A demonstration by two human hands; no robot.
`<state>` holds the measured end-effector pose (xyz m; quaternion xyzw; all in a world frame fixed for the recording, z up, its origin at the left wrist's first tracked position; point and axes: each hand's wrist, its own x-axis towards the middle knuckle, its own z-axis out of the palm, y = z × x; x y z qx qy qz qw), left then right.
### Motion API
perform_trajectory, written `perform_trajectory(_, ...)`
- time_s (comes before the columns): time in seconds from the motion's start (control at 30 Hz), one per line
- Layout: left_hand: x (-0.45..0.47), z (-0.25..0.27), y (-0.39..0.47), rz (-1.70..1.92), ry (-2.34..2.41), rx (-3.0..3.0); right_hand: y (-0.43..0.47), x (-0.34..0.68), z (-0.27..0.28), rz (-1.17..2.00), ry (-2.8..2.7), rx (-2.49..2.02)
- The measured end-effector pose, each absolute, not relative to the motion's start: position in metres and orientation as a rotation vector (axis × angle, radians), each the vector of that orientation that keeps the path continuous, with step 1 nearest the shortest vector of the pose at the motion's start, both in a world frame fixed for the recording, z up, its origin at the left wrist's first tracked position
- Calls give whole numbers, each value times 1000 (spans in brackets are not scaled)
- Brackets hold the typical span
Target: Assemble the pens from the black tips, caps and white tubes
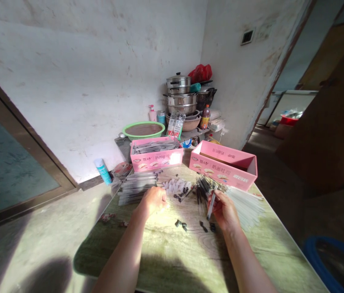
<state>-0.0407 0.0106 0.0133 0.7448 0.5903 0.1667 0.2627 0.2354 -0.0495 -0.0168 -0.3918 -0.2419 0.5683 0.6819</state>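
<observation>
My right hand (226,208) grips a pen (211,206) with a clear barrel and a dark lower end, held slanted above the table. Closed fingers form my left hand (156,199); anything pinched in them is hidden by glare. Between the hands lie small white pieces (176,186) and tiny black parts (178,197). Thin black refills (202,188) are heaped just beyond my right hand, with clear tubes (246,207) spread to its right. Left of my left hand is a stack of clear pens (136,187). Black caps (181,224) lie nearer me.
A pink box (156,161) full of pens and a second pink box (222,171) stand along the table's (172,256) far edge. Behind are a green basin (143,129), stacked steel pots (181,101) and a bottle (205,117). A spray can (102,171) stands at left.
</observation>
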Motion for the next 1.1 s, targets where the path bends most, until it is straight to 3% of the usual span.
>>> perform_trajectory(0.23, -39, 11, 2, 825, 1371, 1921, -55, 226, -8, 1351, -682, -952)
perform_trajectory(0.67, -19, 13, 4, 737, 894, 1538, -61, 210, -12, 1369, -1175, -1042)
perform_trajectory(1.1, -14, 6, 6, 797, 848, 1561, -61, 214, -16, 1396, -1346, -1108)
